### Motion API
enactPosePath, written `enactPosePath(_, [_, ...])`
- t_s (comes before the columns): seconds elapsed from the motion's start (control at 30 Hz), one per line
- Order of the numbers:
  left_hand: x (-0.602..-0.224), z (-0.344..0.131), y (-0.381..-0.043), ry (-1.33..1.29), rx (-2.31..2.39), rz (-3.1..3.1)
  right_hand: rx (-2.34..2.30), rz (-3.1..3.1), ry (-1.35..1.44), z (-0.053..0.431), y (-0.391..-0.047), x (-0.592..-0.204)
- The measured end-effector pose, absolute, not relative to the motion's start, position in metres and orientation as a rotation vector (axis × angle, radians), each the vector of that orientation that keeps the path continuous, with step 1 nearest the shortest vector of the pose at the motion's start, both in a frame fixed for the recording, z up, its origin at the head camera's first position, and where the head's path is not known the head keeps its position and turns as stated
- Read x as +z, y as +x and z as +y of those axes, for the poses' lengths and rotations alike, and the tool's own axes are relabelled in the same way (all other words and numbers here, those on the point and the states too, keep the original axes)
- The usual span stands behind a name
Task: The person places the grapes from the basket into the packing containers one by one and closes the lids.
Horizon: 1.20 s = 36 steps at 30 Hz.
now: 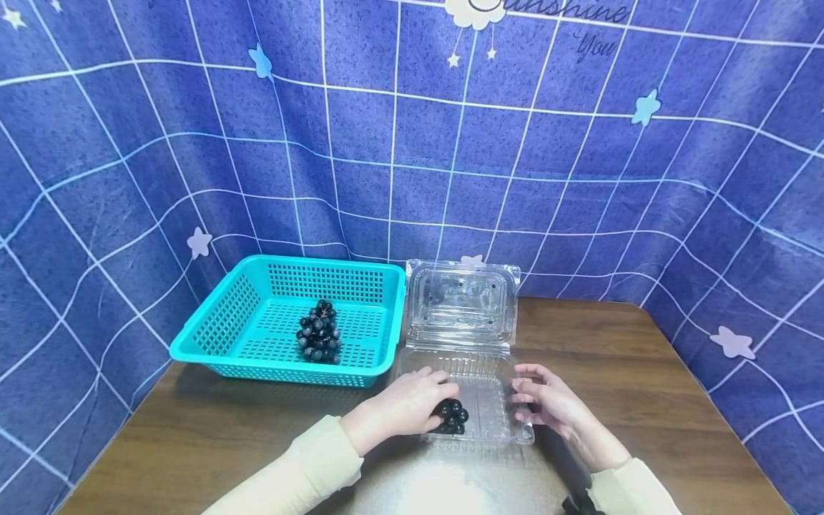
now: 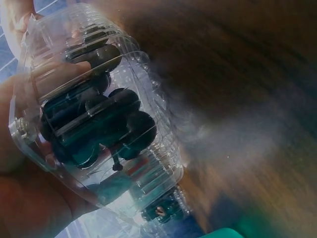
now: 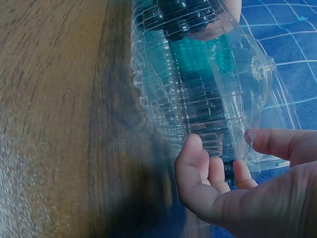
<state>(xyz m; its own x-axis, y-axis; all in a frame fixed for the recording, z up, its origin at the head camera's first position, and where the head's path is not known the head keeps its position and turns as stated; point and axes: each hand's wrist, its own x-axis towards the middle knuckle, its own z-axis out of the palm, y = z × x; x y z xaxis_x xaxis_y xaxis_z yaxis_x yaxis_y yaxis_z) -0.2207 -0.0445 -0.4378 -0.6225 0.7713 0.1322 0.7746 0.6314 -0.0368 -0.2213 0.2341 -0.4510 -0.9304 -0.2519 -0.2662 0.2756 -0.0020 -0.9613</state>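
Firstly, wood-grain worktop [image 1: 148, 458], carrying the pieces below. Left hand [image 1: 405, 400], cream-sleeved: fingers bend round a small bunch of black grapes [image 1: 455, 415], which sits in the near left part of a clear plastic clamshell base [image 1: 486, 408]. Right hand [image 1: 560, 400], likewise cream-sleeved: fingers are loosely bent and spread apart at the base's right wall, thumb by the rim. Turquoise lattice basket [image 1: 290, 375], left of the base, holds a larger bunch of black grapes [image 1: 320, 332]. Hinged clear lid [image 1: 461, 300] stands raised behind the base. Lastly, star-printed blue cloth backdrop [image 1: 489, 193].
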Motion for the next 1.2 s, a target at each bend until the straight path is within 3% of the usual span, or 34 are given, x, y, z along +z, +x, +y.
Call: enactPosePath(1.2, [-0.395, -0.062, -0.217, -1.219, 0.025, -2.687, -1.997, 1.913, 0.031, 0.235, -0.222, -0.452])
